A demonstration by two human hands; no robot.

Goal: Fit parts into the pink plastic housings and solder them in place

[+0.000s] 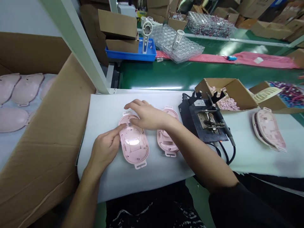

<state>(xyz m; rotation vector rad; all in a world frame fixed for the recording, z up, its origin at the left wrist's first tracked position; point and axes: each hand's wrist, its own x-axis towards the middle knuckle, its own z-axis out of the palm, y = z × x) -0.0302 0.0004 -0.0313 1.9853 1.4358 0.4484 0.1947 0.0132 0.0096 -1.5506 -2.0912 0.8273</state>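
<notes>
A pink plastic shell lies on the white work mat, its ribbed inner side facing up. My left hand has its index finger stretched onto the shell's upper left part, while the other fingers curl beneath. Over the shell's top end, my right hand is spread, with its thumb against the area near a small greyish part. Neither hand visibly holds anything. Beside them lies a second pink shell, partly covered by my right forearm.
A black soldering-iron stand with cables is on the right. Behind it are boxes of small pink parts and coloured wires. Stacked shells lie far right. A large carton with more shells borders the left, near a metal post.
</notes>
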